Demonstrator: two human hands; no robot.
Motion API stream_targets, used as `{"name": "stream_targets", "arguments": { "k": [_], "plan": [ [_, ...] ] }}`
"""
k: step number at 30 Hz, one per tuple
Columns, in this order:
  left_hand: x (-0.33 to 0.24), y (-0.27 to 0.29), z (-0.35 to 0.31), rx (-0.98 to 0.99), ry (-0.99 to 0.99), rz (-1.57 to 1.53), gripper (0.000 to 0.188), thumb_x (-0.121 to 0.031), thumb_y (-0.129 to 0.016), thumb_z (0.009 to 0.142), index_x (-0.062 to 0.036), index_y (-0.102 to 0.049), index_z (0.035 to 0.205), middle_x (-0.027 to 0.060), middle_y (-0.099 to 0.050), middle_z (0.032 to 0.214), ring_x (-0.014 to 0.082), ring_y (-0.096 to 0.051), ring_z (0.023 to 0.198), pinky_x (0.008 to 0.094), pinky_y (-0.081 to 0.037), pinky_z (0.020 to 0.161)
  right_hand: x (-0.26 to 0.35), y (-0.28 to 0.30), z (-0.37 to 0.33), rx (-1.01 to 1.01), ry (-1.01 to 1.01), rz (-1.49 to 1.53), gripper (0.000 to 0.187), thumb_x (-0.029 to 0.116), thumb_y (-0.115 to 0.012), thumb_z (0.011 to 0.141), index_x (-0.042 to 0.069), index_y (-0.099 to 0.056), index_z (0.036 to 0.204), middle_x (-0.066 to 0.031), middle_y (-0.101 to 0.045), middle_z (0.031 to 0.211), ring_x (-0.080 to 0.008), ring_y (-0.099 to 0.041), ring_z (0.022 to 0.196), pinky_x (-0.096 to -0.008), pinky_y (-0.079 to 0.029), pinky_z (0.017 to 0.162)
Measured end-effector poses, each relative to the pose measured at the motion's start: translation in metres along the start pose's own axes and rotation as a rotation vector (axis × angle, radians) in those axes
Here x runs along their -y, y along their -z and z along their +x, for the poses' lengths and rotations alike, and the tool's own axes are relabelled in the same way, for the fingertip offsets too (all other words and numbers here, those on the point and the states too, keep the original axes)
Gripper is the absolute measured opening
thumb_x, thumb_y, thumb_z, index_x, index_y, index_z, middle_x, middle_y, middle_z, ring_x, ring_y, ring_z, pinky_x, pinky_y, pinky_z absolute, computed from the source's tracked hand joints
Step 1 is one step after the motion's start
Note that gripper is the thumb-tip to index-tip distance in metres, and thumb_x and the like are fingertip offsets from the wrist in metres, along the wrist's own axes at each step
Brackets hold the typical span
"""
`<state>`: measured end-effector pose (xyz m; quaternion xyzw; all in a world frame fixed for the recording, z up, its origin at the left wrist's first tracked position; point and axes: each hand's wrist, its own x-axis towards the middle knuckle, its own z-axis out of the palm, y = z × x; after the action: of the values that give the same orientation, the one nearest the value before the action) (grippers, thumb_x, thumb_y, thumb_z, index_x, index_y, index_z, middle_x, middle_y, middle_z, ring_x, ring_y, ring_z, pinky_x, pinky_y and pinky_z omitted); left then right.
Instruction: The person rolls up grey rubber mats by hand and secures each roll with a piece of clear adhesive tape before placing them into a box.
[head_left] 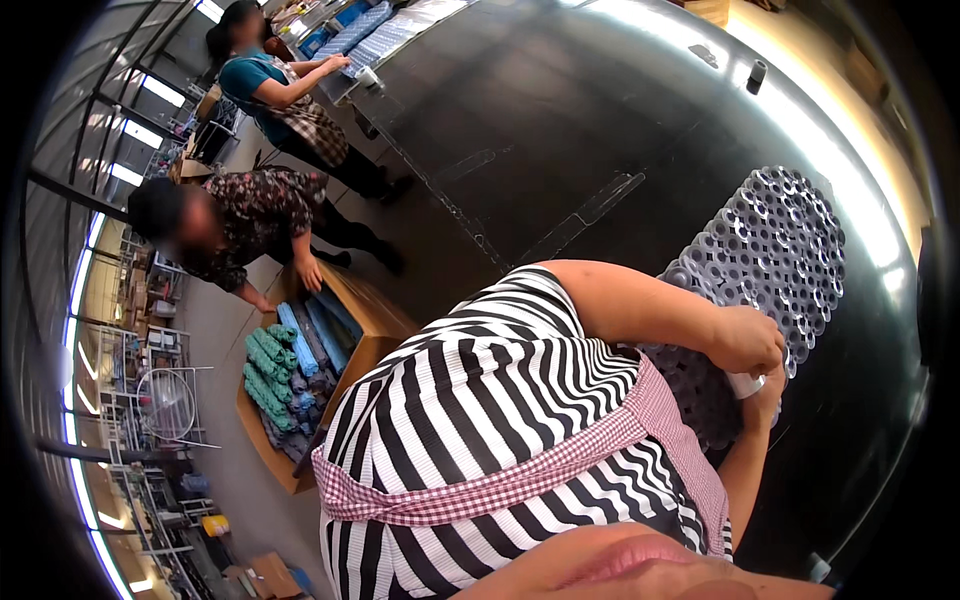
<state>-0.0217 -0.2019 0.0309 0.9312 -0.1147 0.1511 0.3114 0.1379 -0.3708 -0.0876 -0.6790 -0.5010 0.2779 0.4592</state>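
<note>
A grey bath mat (pixel 770 250) of glossy, see-through plastic, covered in round cups, lies lengthwise on the dark table. My left hand (pixel 745 338) is over the mat, its fingers closed in a pinch at the mat's near part; what they grip is hidden. Just below it, close to the left fingertips, my right hand (pixel 766 392) is closed on a small white piece (pixel 744 384), perhaps a tag or sleeve. My left forearm crosses part of the mat, and its near end is partly hidden by my arm and apron.
A dark, shiny table (pixel 560 110) bears a small dark cylinder (pixel 757 77) and clear strips (pixel 600 200). At left, one co-worker reaches into a cardboard box (pixel 375 315) of green, blue and grey rolled mats (pixel 272 372). Another works at the table's far corner by bluish mats (pixel 365 30).
</note>
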Motion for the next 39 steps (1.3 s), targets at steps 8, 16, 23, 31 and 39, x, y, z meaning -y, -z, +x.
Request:
{"name": "stream_targets", "arguments": {
  "k": [8,16,23,31,39],
  "plan": [
    [0.07,-0.039,0.006,0.162,0.446,-0.034,0.017,-0.022,-0.072,0.085,-0.0102,-0.073,0.098,0.0126,-0.074,0.098,0.035,-0.07,0.097,0.0467,-0.054,0.085,0.115,-0.062,-0.064,-0.348,0.318,-0.231,0.144,0.036,-0.095,0.062,0.004,0.0,0.165,-0.0237,-0.024,0.166,-0.0363,-0.026,0.154,-0.0485,-0.015,0.127],
    [0.088,-0.022,-0.008,0.409,0.536,0.193,0.051,-0.034,-0.09,0.073,-0.0075,-0.069,0.112,0.0158,-0.075,0.11,0.0378,-0.07,0.107,0.0481,-0.055,0.087,0.106,-0.049,-0.044,-0.157,0.26,-0.433,0.115,0.036,-0.088,0.069,-0.003,-0.029,0.159,-0.0181,-0.063,0.13,-0.0367,-0.057,0.121,-0.0449,-0.037,0.111],
    [0.043,0.017,-0.059,-0.158,0.252,0.074,0.025,-0.016,-0.073,0.086,-0.0077,-0.067,0.109,0.0119,-0.072,0.112,0.0355,-0.067,0.109,0.0473,-0.052,0.093,0.045,-0.013,0.023,-0.034,-0.216,0.11,0.07,0.011,-0.063,0.099,0.01,-0.032,0.162,-0.0096,-0.064,0.124,-0.0182,-0.063,0.11,-0.0328,-0.051,0.098],
    [0.035,-0.012,-0.094,-0.07,0.256,0.489,0.09,-0.036,-0.087,0.074,-0.0138,-0.044,0.15,0.0117,-0.043,0.158,0.0365,-0.039,0.143,0.0618,-0.025,0.116,0.048,0.014,0.081,-0.027,-0.132,0.258,0.035,0.017,-0.067,0.096,0.002,-0.063,0.128,-0.0042,-0.068,0.114,-0.0114,-0.065,0.102,-0.0276,-0.054,0.088],
    [0.081,0.03,-0.019,0.237,0.537,0.394,0.089,-0.049,-0.095,0.06,-0.0195,-0.06,0.136,0.0167,-0.058,0.132,0.0398,-0.059,0.12,0.053,-0.05,0.098,0.112,-0.008,0.018,-0.112,0.506,-0.368,0.041,0.018,-0.085,0.073,0.004,-0.073,0.11,-0.0146,-0.074,0.117,-0.031,-0.071,0.114,-0.0448,-0.052,0.103]
  ]
}}
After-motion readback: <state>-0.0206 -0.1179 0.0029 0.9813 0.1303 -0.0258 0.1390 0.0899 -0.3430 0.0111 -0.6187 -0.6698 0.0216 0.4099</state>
